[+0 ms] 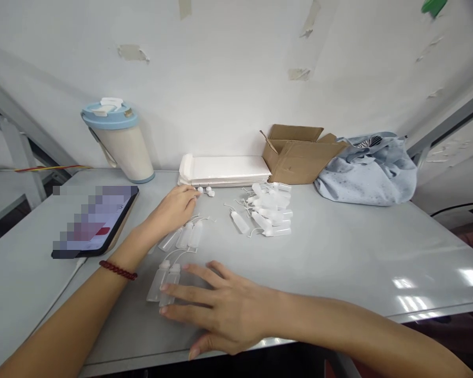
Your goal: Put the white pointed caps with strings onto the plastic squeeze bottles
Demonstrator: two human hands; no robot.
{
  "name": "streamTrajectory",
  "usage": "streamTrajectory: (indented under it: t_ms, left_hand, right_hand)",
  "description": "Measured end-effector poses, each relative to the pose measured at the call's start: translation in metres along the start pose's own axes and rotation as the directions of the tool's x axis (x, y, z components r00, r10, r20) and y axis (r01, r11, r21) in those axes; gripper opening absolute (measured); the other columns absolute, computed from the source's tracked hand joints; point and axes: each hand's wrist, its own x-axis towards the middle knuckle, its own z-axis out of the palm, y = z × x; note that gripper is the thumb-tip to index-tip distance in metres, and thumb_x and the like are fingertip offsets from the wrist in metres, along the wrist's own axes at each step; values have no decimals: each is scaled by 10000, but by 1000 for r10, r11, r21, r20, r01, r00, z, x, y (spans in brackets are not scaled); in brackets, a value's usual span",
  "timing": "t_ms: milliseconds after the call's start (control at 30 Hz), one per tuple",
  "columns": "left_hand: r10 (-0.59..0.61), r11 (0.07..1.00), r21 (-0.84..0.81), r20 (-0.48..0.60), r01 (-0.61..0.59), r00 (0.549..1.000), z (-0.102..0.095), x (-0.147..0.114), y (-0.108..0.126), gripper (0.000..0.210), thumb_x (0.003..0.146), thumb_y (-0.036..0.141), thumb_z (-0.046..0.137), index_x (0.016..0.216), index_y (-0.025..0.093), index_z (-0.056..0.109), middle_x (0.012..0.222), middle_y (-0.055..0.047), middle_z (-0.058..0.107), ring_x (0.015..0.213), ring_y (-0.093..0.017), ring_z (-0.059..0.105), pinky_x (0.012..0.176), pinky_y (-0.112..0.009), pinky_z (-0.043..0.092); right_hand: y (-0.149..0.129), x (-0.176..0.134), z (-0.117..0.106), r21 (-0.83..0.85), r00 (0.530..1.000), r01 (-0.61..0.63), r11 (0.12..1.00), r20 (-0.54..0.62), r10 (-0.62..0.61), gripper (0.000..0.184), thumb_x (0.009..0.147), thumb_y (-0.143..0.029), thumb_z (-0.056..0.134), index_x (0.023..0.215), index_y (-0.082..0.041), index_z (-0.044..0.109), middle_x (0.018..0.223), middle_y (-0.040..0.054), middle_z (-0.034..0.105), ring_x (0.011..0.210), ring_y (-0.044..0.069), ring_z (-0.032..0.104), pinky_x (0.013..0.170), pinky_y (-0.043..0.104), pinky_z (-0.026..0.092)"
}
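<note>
My left hand (pixel 177 207) reaches forward across the table, its fingers stretched toward several small white caps (pixel 210 192) with the fingertips right beside them. Below that hand lie small translucent plastic bottles (pixel 196 233) with thin white tails at their tops. My right hand (pixel 224 304) is spread wide, low over the table; its fingertips are over or touching one of two more bottles (pixel 155 283) near the front edge. Whether it presses on that bottle is hard to see. A larger heap of similar bottles (pixel 274 202) lies right of centre, with a single bottle (pixel 239 221) beside it.
A stack of white padded envelopes (pixel 226 169) lies against the wall beside an open cardboard box (pixel 303 160). Grey-blue cloth (pixel 370 176) is bunched at the right. A tumbler (pixel 124 144) stands back left, behind a phone (pixel 98 223) with a white cable (pixel 59 295).
</note>
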Motion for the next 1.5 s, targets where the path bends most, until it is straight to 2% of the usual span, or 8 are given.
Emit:
streamTrajectory:
  t_ms: [233, 500, 633, 767, 967, 1200, 1367, 1500]
  left_hand:
    - [-41, 999, 21, 31, 40, 999, 0, -1, 1, 351, 841, 248, 346, 960, 119, 651, 976, -130, 656, 954, -268, 598, 861, -387, 463]
    - [-75, 997, 32, 49, 74, 996, -3, -6, 6, 304, 764, 189, 377, 879, 124, 652, 924, -108, 663, 862, -251, 616, 797, -352, 464]
    - [-79, 996, 34, 56, 77, 995, -4, -6, 8, 310, 761, 201, 384, 885, 115, 654, 915, -110, 661, 846, -250, 615, 793, -348, 458]
    - [-85, 996, 31, 60, 83, 995, -4, -6, 10, 313, 762, 202, 381, 889, 117, 653, 913, -110, 661, 853, -249, 615, 795, -342, 452]
    - [-101, 995, 23, 58, 100, 993, -3, -5, 12, 297, 750, 204, 384, 872, 129, 645, 885, -103, 655, 843, -248, 615, 771, -331, 448]
    - [-115, 993, 6, 75, 115, 991, -3, -5, 16, 280, 741, 231, 403, 856, 138, 641, 895, -95, 663, 809, -234, 619, 750, -324, 452]
    - [-153, 988, -16, 62, 155, 986, -7, -7, 21, 293, 716, 236, 433, 879, 138, 655, 939, -86, 676, 809, -214, 631, 744, -298, 457]
    - [-232, 972, -37, 26, 233, 972, -11, -9, 26, 383, 720, 256, 455, 1020, 131, 658, 972, -80, 695, 832, -230, 638, 762, -314, 462]
  right_hand:
    - [-1, 2, -1, 53, 996, -31, 998, -77, 35, 533, 960, -489, 335, 1364, -148, 404, 1364, 50, 493, 1082, 245, 397, 940, 389, 367]
    - [3, 3, 3, 61, 994, -33, 998, -103, 39, 563, 937, -524, 372, 1328, -126, 445, 1059, 69, 643, 851, 202, 430, 784, 329, 401]
    - [2, 2, 1, 21, 995, -22, 1000, -96, 24, 550, 930, -532, 386, 1342, -173, 448, 1360, 32, 503, 1080, 241, 412, 898, 354, 392]
    - [0, 2, -2, -57, 999, 24, 998, -31, -26, 554, 931, -545, 370, 1390, -235, 385, 1531, -43, 255, 1389, 271, 102, 1048, 420, 302]
    - [4, 5, -5, -61, 1000, 0, 998, 16, 1, 584, 931, -559, 343, 1407, -220, 350, 1524, -21, 275, 1397, 280, 91, 1059, 449, 297]
    - [8, 6, 5, -39, 994, -30, 999, -109, 26, 503, 942, -527, 350, 1247, -163, 516, 1208, 76, 564, 1018, 225, 448, 821, 323, 426]
    - [15, 4, 10, -62, 977, -88, 994, -199, 74, 326, 944, -392, 431, 858, -161, 645, 1022, 95, 580, 830, 181, 459, 683, 277, 416]
    - [17, -1, 4, -24, 962, -122, 992, -249, 113, 283, 923, -322, 454, 806, -143, 638, 953, 109, 540, 753, 169, 427, 653, 275, 417]
